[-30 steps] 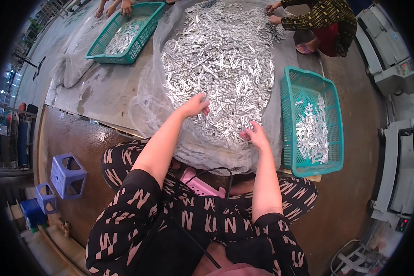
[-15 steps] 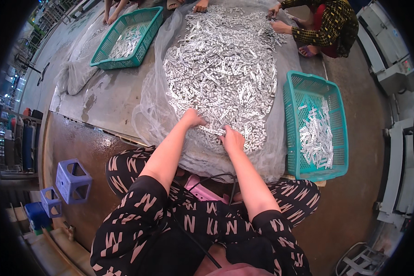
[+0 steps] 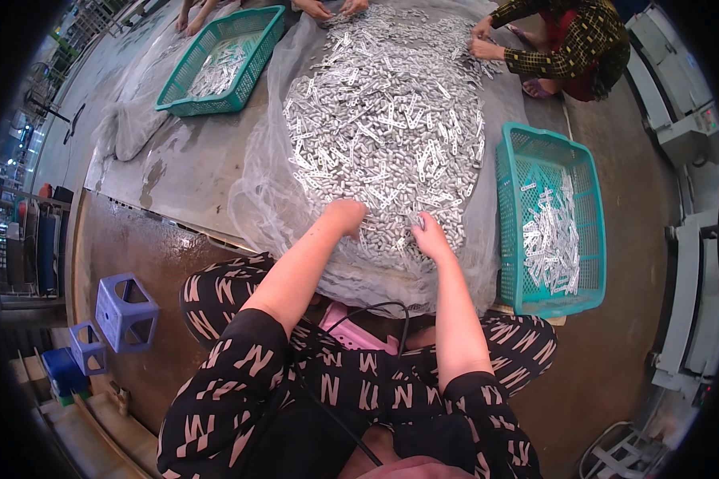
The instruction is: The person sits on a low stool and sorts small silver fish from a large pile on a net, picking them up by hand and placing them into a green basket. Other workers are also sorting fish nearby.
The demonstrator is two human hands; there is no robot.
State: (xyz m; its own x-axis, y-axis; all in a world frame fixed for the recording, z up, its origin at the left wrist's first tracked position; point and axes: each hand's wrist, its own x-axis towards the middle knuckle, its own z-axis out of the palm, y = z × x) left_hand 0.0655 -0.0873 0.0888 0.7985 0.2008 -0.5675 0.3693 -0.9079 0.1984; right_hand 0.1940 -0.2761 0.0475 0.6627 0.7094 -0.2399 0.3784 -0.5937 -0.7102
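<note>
A wide heap of small silver metal parts (image 3: pixel 383 152), short cylinders mixed with flat strips with holes, is spread over a clear plastic sheet (image 3: pixel 256 191) before me. My left hand (image 3: pixel 346 217) rests at the near left of the heap, its fingers curled down and mostly hidden behind the knuckles. To its right, my right hand (image 3: pixel 430 236) is closed over the near edge of the heap. Something small and grey shows at its thumb and fingertips, too small to make out. Silver strips with holes (image 3: pixel 553 239) lie in the green basket (image 3: pixel 595 231) on my right.
Another green basket (image 3: pixel 240 100) with strips stands at the far left. One co-worker in a patterned sleeve (image 3: pixel 547 62) crouches at the far right; other people's hands (image 3: pixel 315 9) work at the far edge. Purple stools (image 3: pixel 126 313) stand at left, machines (image 3: pixel 687 128) at right.
My hands have moved apart, the right one outward to the right. The strip that was between them no longer shows there. A co-worker's hands at the far edge have come together.
</note>
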